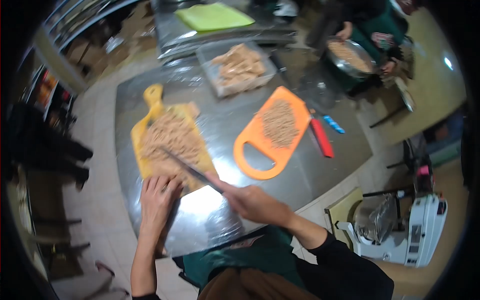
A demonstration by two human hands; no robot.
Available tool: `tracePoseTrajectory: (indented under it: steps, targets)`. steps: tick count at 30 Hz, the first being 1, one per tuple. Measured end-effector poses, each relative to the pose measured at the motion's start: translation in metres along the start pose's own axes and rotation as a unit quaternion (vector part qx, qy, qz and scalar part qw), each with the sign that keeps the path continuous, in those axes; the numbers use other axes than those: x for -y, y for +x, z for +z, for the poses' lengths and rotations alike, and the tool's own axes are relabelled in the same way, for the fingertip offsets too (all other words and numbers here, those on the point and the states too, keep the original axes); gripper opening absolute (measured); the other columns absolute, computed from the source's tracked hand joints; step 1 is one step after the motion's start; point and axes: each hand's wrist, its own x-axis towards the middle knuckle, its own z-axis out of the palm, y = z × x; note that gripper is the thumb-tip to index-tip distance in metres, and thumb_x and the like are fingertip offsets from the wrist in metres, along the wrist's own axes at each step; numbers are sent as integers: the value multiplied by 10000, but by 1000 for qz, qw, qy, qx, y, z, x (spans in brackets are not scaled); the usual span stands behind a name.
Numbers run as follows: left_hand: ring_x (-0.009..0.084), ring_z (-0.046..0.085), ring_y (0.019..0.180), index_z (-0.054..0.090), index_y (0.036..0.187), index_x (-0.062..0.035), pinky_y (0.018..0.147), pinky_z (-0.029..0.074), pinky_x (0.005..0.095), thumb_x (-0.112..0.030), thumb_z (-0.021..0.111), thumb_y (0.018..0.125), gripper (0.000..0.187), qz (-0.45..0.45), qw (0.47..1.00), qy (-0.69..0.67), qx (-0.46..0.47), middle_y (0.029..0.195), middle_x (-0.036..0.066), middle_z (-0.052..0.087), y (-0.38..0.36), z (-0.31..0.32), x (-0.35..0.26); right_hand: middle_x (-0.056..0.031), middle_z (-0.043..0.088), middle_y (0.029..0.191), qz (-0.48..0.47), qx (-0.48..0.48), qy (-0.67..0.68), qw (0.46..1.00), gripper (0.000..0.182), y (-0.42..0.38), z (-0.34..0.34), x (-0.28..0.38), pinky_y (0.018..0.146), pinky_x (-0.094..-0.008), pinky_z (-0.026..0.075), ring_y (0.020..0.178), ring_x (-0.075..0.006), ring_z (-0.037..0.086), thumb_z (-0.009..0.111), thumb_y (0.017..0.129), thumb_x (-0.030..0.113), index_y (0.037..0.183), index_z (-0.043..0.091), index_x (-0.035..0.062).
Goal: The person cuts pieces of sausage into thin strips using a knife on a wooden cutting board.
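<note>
A yellow cutting board with a handle at its far end lies on the left of the metal table, bearing a spread of chopped light-brown food. In my right hand is a knife, closed around its handle. Its blade points up and left across the chopped pieces. At the board's near end, my left hand presses down with curled fingers on a piece of the same brown food, mostly hidden beneath them. To the right, an orange cutting board carries a heap of finer chopped bits.
Beyond the boards stands a clear plastic tub of brown chunks. A red-handled tool and a blue-patterned item lie right of the orange board. Another person holds a metal bowl at upper right. A white mixer stands lower right.
</note>
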Motion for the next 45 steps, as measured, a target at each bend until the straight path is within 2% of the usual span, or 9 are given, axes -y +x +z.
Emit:
tracePoseTrajectory:
  steps: [7,16,23,24,29,32,39,42,45]
  targets:
    - [266,625,933,655,1009,-102,862,481,419,-126,774,837,210,39,998,31,25,985,55,658,0,5,3,-233,621,667,-32,-29,20,999,717,-8,8,-12,628,-501,493,606,-413,640,484,1009,53,1655,180,121]
    - [271,623,943,668,1016,-104,853,476,412,-144,770,856,194,21,999,6,46,1013,55,664,5,2,-5,-229,616,658,-41,-52,25,997,737,-16,13,-13,621,-512,479,621,-423,641,502,1004,58,1657,173,148]
    - [299,644,920,666,992,-75,837,491,413,-91,770,870,161,5,1000,-18,-16,963,81,678,5,5,-3,-279,631,767,33,-19,25,999,730,-20,-1,4,699,-538,479,711,-448,664,473,982,22,1647,207,160]
    - [302,650,909,664,997,-67,826,498,409,-69,769,869,165,-13,998,-47,-28,966,85,686,5,0,-1,-164,591,717,40,-53,30,997,681,-20,1,5,692,-341,519,632,-260,620,520,1004,40,1635,305,181]
    - [310,681,936,666,1038,-34,812,539,405,-11,765,856,209,-130,971,-166,-114,1016,100,715,-3,-29,2,-60,561,717,70,-47,67,994,630,-17,-1,8,682,-293,499,636,-141,548,501,1031,27,1625,339,162]
    - [304,692,990,674,1056,-35,843,551,392,11,758,846,231,-98,979,-102,-148,1064,100,724,-20,-34,6,-116,573,672,49,-42,52,997,669,-10,0,12,659,-371,512,574,-251,591,528,1020,25,1633,313,189]
    - [305,688,990,696,1046,-30,859,545,406,-48,797,825,243,-124,985,-94,-74,1095,104,715,-53,-20,-4,-219,604,683,19,48,-8,999,705,6,7,21,630,-454,502,630,-417,627,543,985,-14,1622,328,198]
    - [312,677,1039,717,1069,-20,901,542,413,-37,793,831,250,-165,975,-120,-87,1145,117,708,-63,-20,-5,-148,622,676,16,82,-48,995,697,13,7,25,667,-409,523,614,-345,643,527,998,6,1632,314,202]
    - [317,656,1073,727,1110,-25,917,537,416,-49,800,827,293,-215,962,-135,-100,1173,118,701,-70,-18,-3,-176,613,673,-4,97,-56,994,705,21,10,29,659,-433,515,634,-391,641,530,985,5,1628,320,203]
